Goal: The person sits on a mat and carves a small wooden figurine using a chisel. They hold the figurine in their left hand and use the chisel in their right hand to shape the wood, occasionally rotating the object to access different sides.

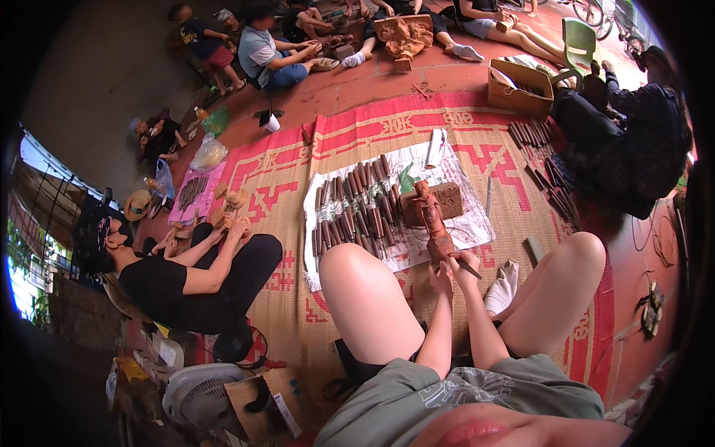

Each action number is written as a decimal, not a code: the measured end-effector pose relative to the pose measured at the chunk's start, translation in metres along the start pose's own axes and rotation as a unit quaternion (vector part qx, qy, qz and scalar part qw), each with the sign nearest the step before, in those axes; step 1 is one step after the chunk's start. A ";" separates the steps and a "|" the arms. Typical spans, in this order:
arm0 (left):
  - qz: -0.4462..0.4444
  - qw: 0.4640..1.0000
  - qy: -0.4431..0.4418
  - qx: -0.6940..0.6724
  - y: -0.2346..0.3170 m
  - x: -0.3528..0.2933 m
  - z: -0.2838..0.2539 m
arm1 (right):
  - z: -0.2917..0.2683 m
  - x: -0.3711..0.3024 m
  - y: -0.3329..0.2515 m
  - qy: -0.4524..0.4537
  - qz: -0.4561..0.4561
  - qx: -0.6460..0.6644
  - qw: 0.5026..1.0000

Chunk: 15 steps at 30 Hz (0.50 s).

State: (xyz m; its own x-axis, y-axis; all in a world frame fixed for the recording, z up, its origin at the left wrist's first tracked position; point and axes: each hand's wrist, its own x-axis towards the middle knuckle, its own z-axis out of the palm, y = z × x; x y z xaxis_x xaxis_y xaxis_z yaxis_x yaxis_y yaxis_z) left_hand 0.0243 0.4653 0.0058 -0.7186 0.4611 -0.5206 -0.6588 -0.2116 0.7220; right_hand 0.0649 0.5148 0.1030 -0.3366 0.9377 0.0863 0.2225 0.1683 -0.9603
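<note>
A reddish-brown carved wooden figure [430,212] stands tilted between my knees, its base toward me and its upper part in front of a wooden block [451,203]. My left hand [440,277] closes around the lower end of the figure. Close beside it, my right hand [465,262] grips a carving chisel [469,270] by its dark handle, near the figure's base. The chisel's tip is too small to make out. Just beyond, many dark-handled chisels [357,205] lie in rows on a white cloth [471,223].
A red and tan woven mat [279,201] covers the floor. At left, a person in black [167,283] holds a pale carving. More chisels [555,190] lie at right near a person in dark clothes [633,141]. A cardboard box [521,97] and several seated people are farther off.
</note>
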 end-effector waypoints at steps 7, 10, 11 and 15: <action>0.024 0.999 0.008 -0.027 0.017 -0.010 0.027 | -0.004 0.003 -0.014 0.006 0.002 -0.083 0.996; 0.033 0.999 -0.015 -0.027 0.007 -0.005 0.008 | -0.009 0.000 -0.011 -0.032 0.016 -0.083 0.996; 0.039 0.999 -0.002 -0.014 0.001 0.003 -0.006 | 0.001 0.005 -0.018 -0.047 0.027 -0.039 0.998; 0.051 0.998 -0.027 -0.005 -0.008 0.004 0.001 | 0.008 0.016 -0.023 -0.005 -0.076 -0.011 0.997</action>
State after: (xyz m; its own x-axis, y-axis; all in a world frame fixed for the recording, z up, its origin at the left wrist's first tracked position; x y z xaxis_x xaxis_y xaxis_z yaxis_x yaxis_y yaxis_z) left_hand 0.0268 0.4699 -0.0010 -0.7691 0.4825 -0.4191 -0.5854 -0.2687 0.7649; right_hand 0.0468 0.5236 0.1240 -0.3775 0.8976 0.2275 0.1880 0.3148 -0.9303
